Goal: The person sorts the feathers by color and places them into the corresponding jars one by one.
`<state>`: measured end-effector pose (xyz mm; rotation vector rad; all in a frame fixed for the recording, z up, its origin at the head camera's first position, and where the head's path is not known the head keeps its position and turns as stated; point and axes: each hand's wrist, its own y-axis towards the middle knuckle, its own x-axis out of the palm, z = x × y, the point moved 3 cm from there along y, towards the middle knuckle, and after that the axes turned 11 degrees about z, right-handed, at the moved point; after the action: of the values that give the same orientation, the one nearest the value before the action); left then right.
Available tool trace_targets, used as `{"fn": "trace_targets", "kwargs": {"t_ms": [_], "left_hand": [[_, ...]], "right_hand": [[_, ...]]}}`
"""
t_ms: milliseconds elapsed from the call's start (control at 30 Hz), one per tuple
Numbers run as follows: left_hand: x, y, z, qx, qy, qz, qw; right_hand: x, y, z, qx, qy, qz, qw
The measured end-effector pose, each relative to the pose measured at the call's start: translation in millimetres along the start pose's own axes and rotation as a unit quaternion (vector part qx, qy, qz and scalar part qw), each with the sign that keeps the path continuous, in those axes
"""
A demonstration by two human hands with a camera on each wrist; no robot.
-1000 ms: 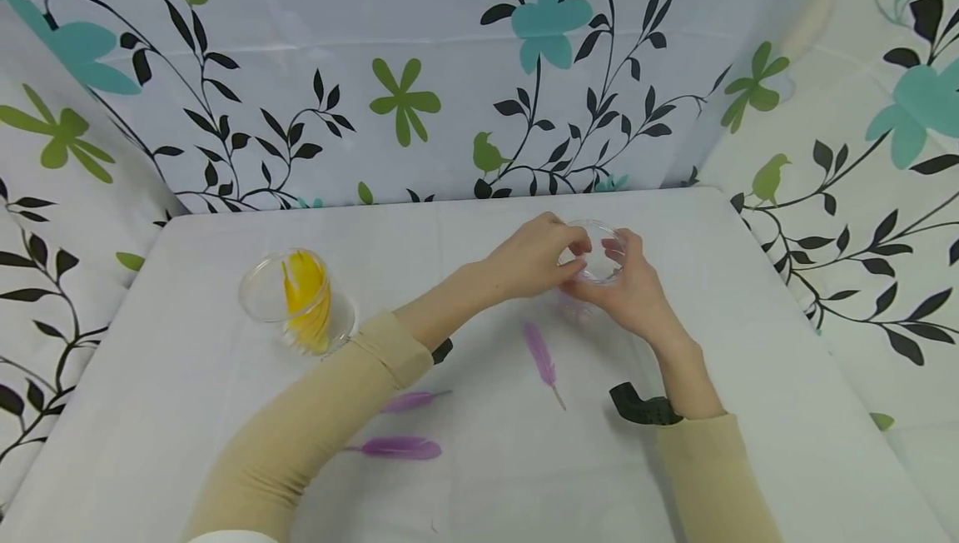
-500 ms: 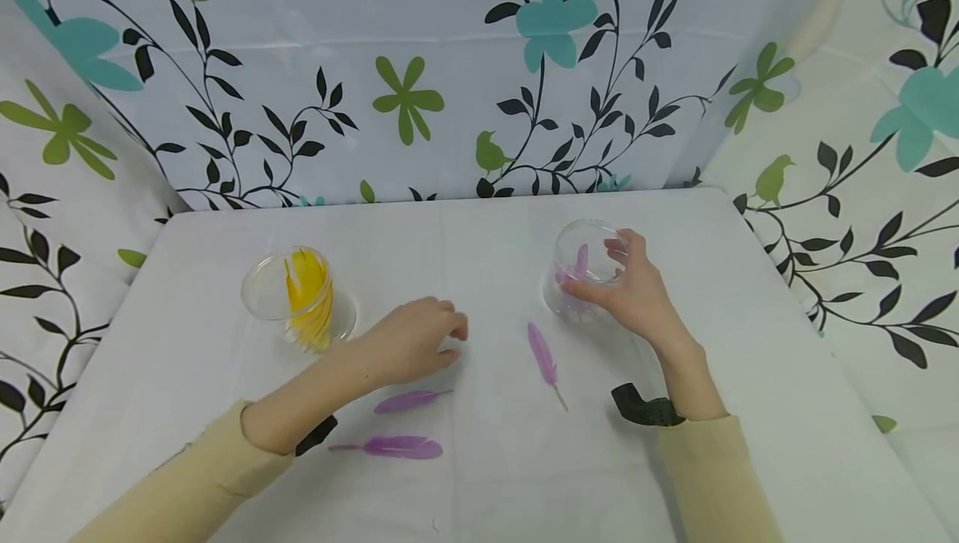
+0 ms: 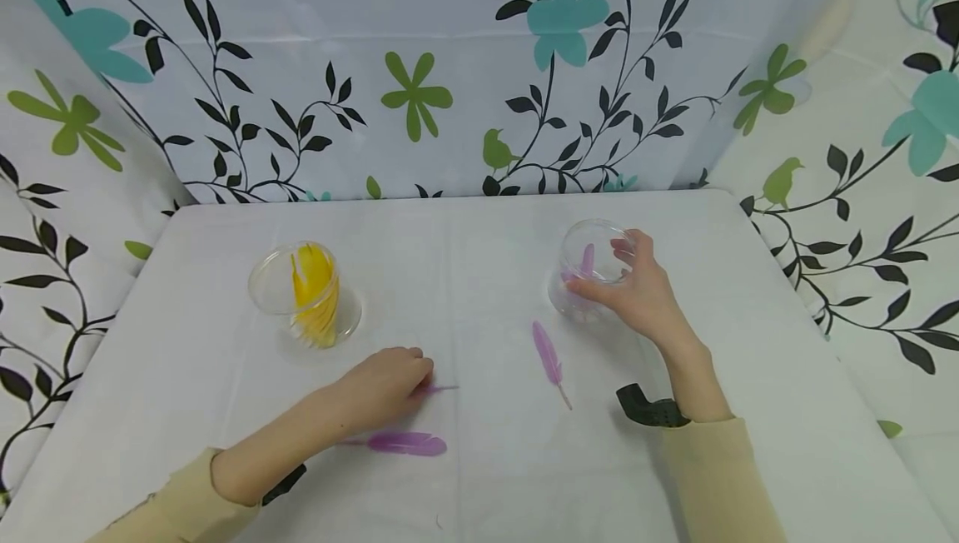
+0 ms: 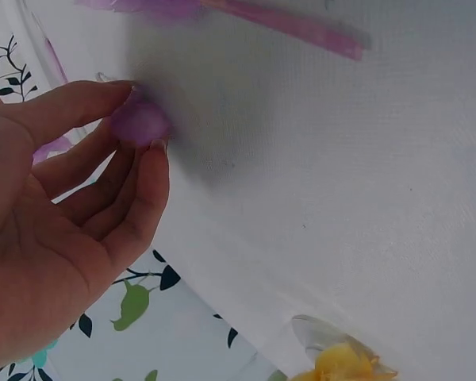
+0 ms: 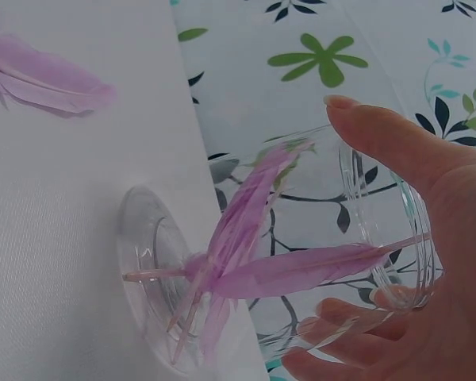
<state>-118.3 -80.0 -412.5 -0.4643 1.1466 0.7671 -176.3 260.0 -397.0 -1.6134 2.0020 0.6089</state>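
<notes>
My left hand [image 3: 393, 389] is low over the table, pinching a purple feather [image 4: 139, 123] between thumb and fingertips; in the head view only its thin quill sticks out past the fingers. Another purple feather [image 3: 408, 443] lies just nearer the front. With thumb and fingers curled around its upper part, my right hand [image 3: 640, 293] holds a clear footed cup [image 3: 558, 297] at the back right. Inside that cup stand several purple feathers [image 5: 246, 210], crossing each other. A third loose purple feather [image 3: 548, 351] rests on the table in front of the cup.
A second clear cup [image 3: 253, 297] full of yellow feathers [image 3: 316, 301] stands at the back left of the white-covered table [image 3: 487, 485]. Behind and beside the table hangs a leaf-patterned curtain [image 3: 337, 18]. Black straps [image 3: 650, 408] show at both wrists.
My left hand has left the right cup, moved back left and down to the table, and taken hold of a purple feather. The right hand stays on its cup.
</notes>
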Motion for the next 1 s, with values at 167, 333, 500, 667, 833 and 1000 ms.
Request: {"fn": "trace_targets", "kwargs": {"t_ms": [167,333,500,667,833,1000], "left_hand": [[-1.3,4.2,4.0,0.035,0.02,0.034,0.9986],[-16.3,27.3,17.3,0.061,0.045,0.067,0.9949],[-44.7,65.9,38.5,0.055,0.035,0.09,0.9938],[-70.3,98.1,57.3,0.069,0.002,0.146,0.9869],[-85.5,129.1,74.6,0.07,-0.03,0.168,0.9828],[-92.3,159.5,88.8,0.074,-0.056,0.179,0.9796]], "right_hand": [[0.3,2,1,-0.005,0.002,0.003,1.0],[1.1,3,3,-0.007,0.001,0.003,1.0],[1.3,2,4,-0.004,0.002,0.003,1.0],[3.1,1,2,0.0,0.006,-0.001,1.0],[2.7,0,0,0.01,0.003,0.0,1.0],[1.7,0,0,0.015,-0.002,-0.001,1.0]]}}
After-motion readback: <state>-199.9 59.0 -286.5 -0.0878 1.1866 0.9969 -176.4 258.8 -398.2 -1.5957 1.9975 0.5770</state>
